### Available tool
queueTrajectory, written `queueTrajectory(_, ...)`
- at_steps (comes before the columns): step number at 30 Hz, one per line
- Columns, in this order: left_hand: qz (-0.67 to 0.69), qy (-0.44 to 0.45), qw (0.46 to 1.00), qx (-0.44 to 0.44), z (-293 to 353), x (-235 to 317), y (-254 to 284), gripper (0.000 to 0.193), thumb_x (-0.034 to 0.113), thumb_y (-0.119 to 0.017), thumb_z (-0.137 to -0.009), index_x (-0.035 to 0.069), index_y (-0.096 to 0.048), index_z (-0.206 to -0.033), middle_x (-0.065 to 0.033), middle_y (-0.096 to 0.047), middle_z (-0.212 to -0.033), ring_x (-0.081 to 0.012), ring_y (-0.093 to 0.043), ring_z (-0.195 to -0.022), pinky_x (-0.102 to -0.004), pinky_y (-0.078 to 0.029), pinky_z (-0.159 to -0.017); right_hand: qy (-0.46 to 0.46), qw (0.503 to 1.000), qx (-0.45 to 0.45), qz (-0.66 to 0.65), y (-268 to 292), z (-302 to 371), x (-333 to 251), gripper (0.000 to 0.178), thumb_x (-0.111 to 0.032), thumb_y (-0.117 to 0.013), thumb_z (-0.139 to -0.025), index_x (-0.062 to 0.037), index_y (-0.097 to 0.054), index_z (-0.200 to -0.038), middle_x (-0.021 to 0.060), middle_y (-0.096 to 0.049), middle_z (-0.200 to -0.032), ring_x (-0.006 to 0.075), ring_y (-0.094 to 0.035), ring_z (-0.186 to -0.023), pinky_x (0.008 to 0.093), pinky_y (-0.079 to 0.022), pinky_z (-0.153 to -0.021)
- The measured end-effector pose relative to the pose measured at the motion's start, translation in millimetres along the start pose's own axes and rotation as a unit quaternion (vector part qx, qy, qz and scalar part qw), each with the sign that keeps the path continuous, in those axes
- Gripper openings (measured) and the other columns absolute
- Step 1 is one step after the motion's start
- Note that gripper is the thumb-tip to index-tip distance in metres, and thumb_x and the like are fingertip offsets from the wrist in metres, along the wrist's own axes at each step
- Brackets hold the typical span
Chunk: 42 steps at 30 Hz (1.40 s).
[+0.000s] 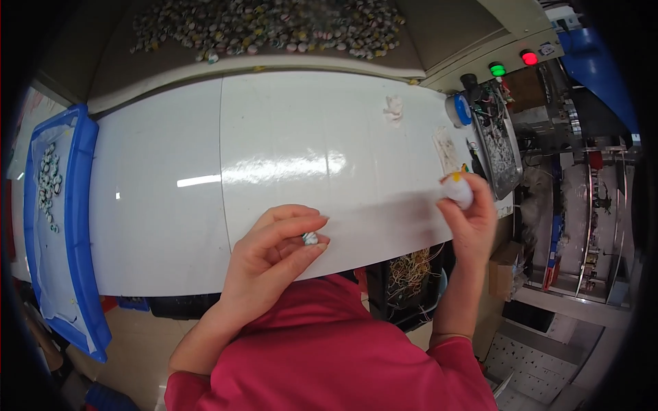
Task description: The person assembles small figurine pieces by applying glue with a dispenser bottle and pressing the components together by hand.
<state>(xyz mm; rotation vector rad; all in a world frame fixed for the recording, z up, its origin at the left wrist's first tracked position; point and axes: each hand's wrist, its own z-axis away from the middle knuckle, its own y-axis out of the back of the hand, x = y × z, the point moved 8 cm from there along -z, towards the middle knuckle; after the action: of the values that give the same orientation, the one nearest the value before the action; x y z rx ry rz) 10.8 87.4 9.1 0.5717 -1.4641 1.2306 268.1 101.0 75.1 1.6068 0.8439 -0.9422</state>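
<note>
My left hand (271,253) is over the near edge of the white table, its fingers closed on a small white piece with dark greenish stripes (310,238). Most of that piece shows between thumb and fingers. To the right, my right hand (474,222) is raised over the table's right end. Its thumb and fingers are wrapped round a rounded white object with a yellow and orange end (460,194); its exact kind I cannot make out. The two hands are well apart.
A blue tray (83,205) with several small pieces stands at the left. Many similar pieces (274,31) lie in the bin at the back. On the right are a blue-rimmed round container (460,110), a metal tray (504,154) and a crumpled white scrap (393,109).
</note>
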Motion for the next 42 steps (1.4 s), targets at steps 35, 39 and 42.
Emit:
queueTrajectory(35, 0.059, -0.013, 0.998, -0.027, 11.2, -12.8, 15.0, 0.038, -0.012, -0.055, -0.082, -0.001, -0.054, -0.119, -0.0091, -0.051, -0.117, -0.0139, -0.055, -0.103, -0.0234, -0.047, -0.087, 0.332, 0.88, -0.226, 0.253, -98.9, 23.8, -97.4, 0.043, -0.038, -0.081, -0.05, -0.0075, -0.059, -0.072, 0.0004, -0.054, -0.061, 0.0186, -0.046, -0.053, 0.0303, -0.034, -0.05)
queueTrajectory(39, 0.062, -0.016, 0.998, -0.024, 11.1, -14.3, 15.2, 0.039, -0.012, -0.056, -0.082, -0.001, -0.054, -0.119, -0.009, -0.05, -0.117, -0.0128, -0.054, -0.102, -0.0229, -0.047, -0.086, 0.335, 0.878, -0.225, 0.255, -98.7, 24.2, -97.3, 0.043, -0.037, -0.081, -0.049, -0.0075, -0.06, -0.071, 0.0004, -0.054, -0.062, 0.0185, -0.047, -0.054, 0.0301, -0.034, -0.05)
queueTrajectory(42, 0.065, -0.02, 0.997, -0.028, 11.4, -14.1, 15.0, 0.039, -0.011, -0.056, -0.082, -0.001, -0.054, -0.119, -0.0088, -0.05, -0.117, -0.0119, -0.054, -0.101, -0.0226, -0.046, -0.085, 0.332, 0.878, -0.226, 0.259, -99.1, 24.4, -96.9, 0.043, -0.038, -0.081, -0.049, -0.0076, -0.06, -0.071, 0.0004, -0.054, -0.062, 0.0185, -0.047, -0.054, 0.03, -0.035, -0.05)
